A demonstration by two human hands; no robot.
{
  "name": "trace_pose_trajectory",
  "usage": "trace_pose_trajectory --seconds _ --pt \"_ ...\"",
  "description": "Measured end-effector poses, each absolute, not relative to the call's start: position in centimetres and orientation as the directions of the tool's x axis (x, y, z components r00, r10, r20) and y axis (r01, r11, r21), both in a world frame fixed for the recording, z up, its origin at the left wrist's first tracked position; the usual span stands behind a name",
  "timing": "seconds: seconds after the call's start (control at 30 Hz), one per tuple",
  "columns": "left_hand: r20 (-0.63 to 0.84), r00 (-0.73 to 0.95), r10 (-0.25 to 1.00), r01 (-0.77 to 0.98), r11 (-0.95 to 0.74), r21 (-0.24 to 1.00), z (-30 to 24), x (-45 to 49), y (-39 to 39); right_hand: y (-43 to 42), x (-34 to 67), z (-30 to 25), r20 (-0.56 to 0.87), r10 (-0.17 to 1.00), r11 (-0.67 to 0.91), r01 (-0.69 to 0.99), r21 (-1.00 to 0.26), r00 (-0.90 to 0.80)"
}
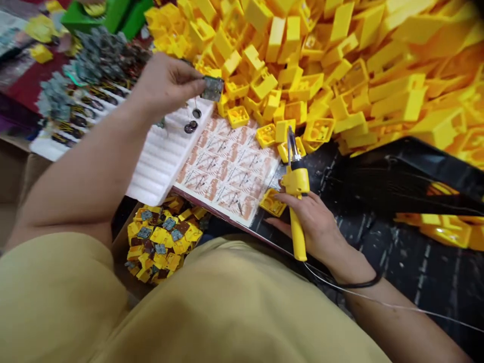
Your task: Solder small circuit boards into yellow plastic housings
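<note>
Head view, left hand: the left hand (166, 83) is reaching out to the far side, its grip pinched down on one edge of a small grey board (213, 89), thumb and fingers closed with pretty much no gap.
Where that board is: up off the tabletop (401, 262), right by the near-left edge of the big yellow pile (264, 40).
Right hand: the right hand (315, 227) is on the near side, grip wrapped around a yellow tool (298, 222), metal tip pointing to the far side.
Yellow case: one open yellow case (270, 205) sits right at the right hand's fingertips; can't really tell if they're pinching it or just next to it.
Printed sheet: the orange-and-white printed sheet (223, 176) lies between the two hands.
White foam: ridged white foam (151, 174) sits left of the sheet, with a couple of small dark round parts (190, 127) on it.
Far left: a heap of grey boards (102, 55), plus a green container (91, 20) beyond it.
Near left: a box below the tabletop edge is full of yellow pieces with grey boards (162, 242) mixed in.
</note>
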State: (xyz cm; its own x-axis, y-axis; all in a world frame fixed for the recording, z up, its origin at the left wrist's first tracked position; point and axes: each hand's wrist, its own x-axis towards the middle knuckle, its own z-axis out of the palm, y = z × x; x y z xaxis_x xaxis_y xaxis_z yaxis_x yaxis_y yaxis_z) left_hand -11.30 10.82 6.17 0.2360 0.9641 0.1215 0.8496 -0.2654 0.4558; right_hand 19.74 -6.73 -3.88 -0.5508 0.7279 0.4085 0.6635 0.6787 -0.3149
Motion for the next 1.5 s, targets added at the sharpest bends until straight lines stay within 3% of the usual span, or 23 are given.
trace_pose_trajectory --seconds 0.07,0.13,0.23,0.3,0.37,0.5,0.63,0.7,0.87,0.97,1.1,1.17,1.3,1.4,1.5 --pt "0.016 0.366 0.931 0.621 -0.257 0.741 7.3 -10.4 10.9 -6.9 19.7 -3.9 0.408 0.748 0.657 0.675 -0.336 -0.524" --pt "-0.101 0.549 0.83 0.479 -0.214 0.852 7.4 -8.6 11.0 -7.1 19.8 -3.8 0.403 0.763 0.638 0.689 -0.345 -0.505" --pt "-0.32 0.786 0.528 0.529 -0.31 0.79 5.8 -4.8 10.9 -7.7 20.1 -3.7 0.392 0.779 0.619 0.702 -0.352 -0.49" --pt "-0.465 0.841 0.278 0.54 -0.501 0.677 4.2 -2.3 10.0 -8.2 20.7 -3.6 0.385 0.797 0.594 0.722 -0.356 -0.465" --pt "-0.53 0.832 0.165 0.478 -0.698 0.533 2.8 -0.6 8.5 -8.7 21.2 -3.6 0.366 0.818 0.564 0.739 -0.368 -0.443" --pt "-0.405 0.884 0.231 0.383 -0.856 0.347 1.1 0.0 5.5 -9.1 21.6 -3.9 0.382 0.808 0.575 0.743 -0.342 -0.448" --pt "-0.291 0.843 0.452 0.534 -0.766 0.359 0.1 -0.9 3.8 -8.9 21.5 -3.6 0.477 0.789 0.498 0.858 -0.127 -0.387" --pt "-0.256 0.801 0.542 0.598 -0.694 0.401 -0.2 -1.0 3.2 -8.7 21.6 -3.0 0.471 0.79 0.488 0.868 -0.097 -0.392" --pt "-0.27 0.765 0.585 0.634 -0.606 0.48 -0.6 -0.5 2.2 -7.2 22.5 -2.2 0.419 0.791 0.574 0.778 -0.256 -0.446" --pt "-0.248 0.775 0.581 0.595 -0.54 0.595 -0.6 -0.5 1.9 -6.4 22.5 -2.6 0.372 0.771 0.635 0.675 -0.377 -0.517" --pt "-0.225 0.713 0.664 0.584 -0.384 0.715 -0.9 -0.8 1.4 -7.0 21.6 -2.8 0.416 0.777 0.59 0.777 -0.22 -0.472" --pt "-0.192 0.683 0.704 0.603 -0.396 0.692 -1.0 -0.9 1.0 -7.7 21.3 -2.4 0.419 0.789 0.557 0.812 -0.175 -0.45" --pt "-0.142 0.721 0.679 0.61 -0.523 0.595 -0.9 -1.0 0.6 -8.3 21.4 -1.6 0.39 0.799 0.572 0.778 -0.261 -0.457" --pt "-0.166 0.719 0.674 0.62 -0.515 0.592 -0.7 -0.8 0.2 -8.0 21.3 -2.0 0.347 0.786 0.613 0.718 -0.33 -0.512" --pt "-0.176 0.711 0.68 0.627 -0.501 0.596 -0.5 -0.4 -0.1 -8.0 20.5 -2.8 0.37 0.784 0.611 0.728 -0.312 -0.499"
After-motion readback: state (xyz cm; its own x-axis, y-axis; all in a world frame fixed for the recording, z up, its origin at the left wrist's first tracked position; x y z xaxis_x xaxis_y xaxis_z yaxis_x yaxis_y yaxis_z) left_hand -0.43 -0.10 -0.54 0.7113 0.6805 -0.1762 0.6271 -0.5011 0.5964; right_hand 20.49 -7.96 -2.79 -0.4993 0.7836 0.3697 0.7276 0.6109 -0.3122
